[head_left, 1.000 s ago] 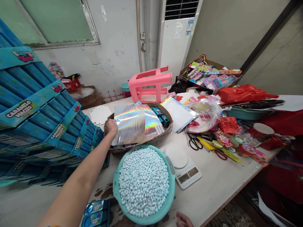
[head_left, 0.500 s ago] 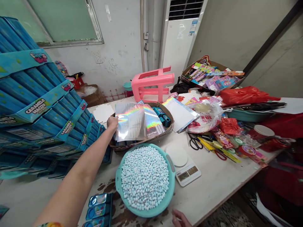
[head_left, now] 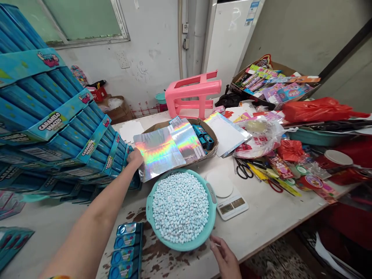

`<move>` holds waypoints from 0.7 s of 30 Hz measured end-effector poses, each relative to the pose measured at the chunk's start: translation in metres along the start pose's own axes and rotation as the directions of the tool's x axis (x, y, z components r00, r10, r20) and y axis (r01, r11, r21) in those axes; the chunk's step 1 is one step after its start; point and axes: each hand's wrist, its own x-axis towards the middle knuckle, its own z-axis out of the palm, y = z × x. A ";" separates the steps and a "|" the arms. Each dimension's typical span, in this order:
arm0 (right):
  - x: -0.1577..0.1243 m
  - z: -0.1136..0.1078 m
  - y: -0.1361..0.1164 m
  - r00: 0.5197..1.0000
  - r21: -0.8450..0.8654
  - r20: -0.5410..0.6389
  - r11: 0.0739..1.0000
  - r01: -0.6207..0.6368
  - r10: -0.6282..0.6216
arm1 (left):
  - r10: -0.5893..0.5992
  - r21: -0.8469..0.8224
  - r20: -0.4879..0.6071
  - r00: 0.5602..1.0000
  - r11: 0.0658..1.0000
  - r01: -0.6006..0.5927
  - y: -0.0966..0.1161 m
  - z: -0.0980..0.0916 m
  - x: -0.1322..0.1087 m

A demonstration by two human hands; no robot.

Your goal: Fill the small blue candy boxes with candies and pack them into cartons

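Note:
My left hand (head_left: 135,158) is closed at the left edge of a shiny rainbow-silver sheet (head_left: 159,151). That sheet lies slanted over the front of a cardboard box (head_left: 213,150), with a second silver sheet (head_left: 188,140) beside it. Small blue tins (head_left: 204,138) show in the box's right end. My right hand (head_left: 225,257) is empty, fingers apart and slightly bent, near the lower right rim of a turquoise basin (head_left: 149,211). Pale blue candies (head_left: 180,207) fill the basin.
Blue display cartons (head_left: 55,124) are stacked high at left. Several blue tins (head_left: 124,252) stand in a row at the front. Right of the basin are a kitchen scale (head_left: 232,207), scissors (head_left: 244,169) and loose packets. A pink stool (head_left: 193,93) lies at the back.
The silver sheet has swung left and down at its near edge, drawn along by my left hand. My right hand has come further into view near the basin. The camera view has shifted slightly.

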 end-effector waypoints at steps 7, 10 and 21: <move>0.003 -0.005 -0.010 0.998 -0.092 -0.026 0.994 0.049 -0.052 | 0.404 0.133 0.443 0.800 0.853 -0.504 0.004 0.016 -0.067; 0.000 -0.009 -0.005 0.999 -0.111 -0.036 0.994 0.020 -0.024 | 0.392 0.167 0.530 0.752 0.821 -0.546 0.001 0.018 -0.078; -0.009 -0.016 -0.011 1.000 -0.096 -0.018 0.995 0.002 -0.003 | 0.327 0.380 0.351 0.878 0.807 -0.453 0.006 -0.002 -0.083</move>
